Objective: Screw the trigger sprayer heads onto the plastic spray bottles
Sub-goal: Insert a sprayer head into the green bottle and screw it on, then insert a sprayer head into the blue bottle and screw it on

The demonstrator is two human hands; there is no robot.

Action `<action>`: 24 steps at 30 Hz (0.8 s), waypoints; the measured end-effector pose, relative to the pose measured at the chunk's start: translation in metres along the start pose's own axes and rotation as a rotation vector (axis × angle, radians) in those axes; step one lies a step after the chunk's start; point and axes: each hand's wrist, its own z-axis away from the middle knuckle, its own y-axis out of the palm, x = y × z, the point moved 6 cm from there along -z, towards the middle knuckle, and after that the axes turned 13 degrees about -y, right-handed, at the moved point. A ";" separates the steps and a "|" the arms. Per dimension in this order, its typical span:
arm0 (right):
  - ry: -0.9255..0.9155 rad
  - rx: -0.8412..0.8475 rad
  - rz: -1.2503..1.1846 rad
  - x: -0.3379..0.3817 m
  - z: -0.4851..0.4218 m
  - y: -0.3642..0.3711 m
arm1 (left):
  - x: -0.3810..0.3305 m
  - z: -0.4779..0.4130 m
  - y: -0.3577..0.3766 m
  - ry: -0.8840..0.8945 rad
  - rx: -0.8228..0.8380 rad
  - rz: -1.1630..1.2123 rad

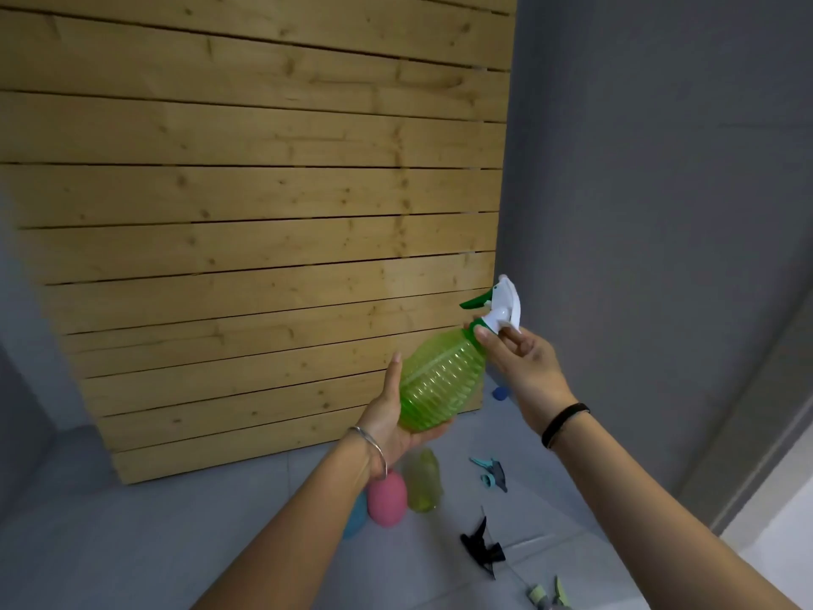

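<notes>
Scene: a person's two bare arms reach forward and hold a green bottle [440,380] up in the air, in front of a wall of pale wooden planks [264,191] and a grey wall to the right
Left hand [396,416]: cups the round base of the bottle from below and the side, its grip wrapped around the body, most likely to stop the bottle turning
Right hand [523,358]: fingertips [484,333] pinch the green collar at the bottle's neck, its grip narrow around the base of the sprayer head, placed as if to twist it tight
Sprayer head [506,308]: white with a green trigger, seated on the neck and pointing up and to the right; whether it is fully tight cannot be told
Tilt: the bottle leans to the right, which brings the neck toward the turning hand
Floor [132,543]: grey, low in view
Waiting bottles: a pink bottle [387,504] and a yellow bottle [423,484] lie close together below the left wrist, with no heads fitted that can be seen
Loose heads: a dark sprayer head [481,550] near, a teal sprayer head [490,473] farther off, apart from the bottles
Progress: judged early, one bottle in hand and others not yet done
</notes>
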 end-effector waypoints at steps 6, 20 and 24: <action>-0.117 0.210 0.205 -0.008 -0.017 0.057 | -0.026 0.012 -0.052 0.031 -0.307 -0.455; -0.066 0.826 0.268 -0.162 -0.008 0.208 | -0.062 -0.019 -0.192 0.251 -0.527 -0.436; 0.011 0.834 0.308 -0.216 -0.008 0.208 | -0.041 -0.050 -0.235 0.220 -0.534 -0.455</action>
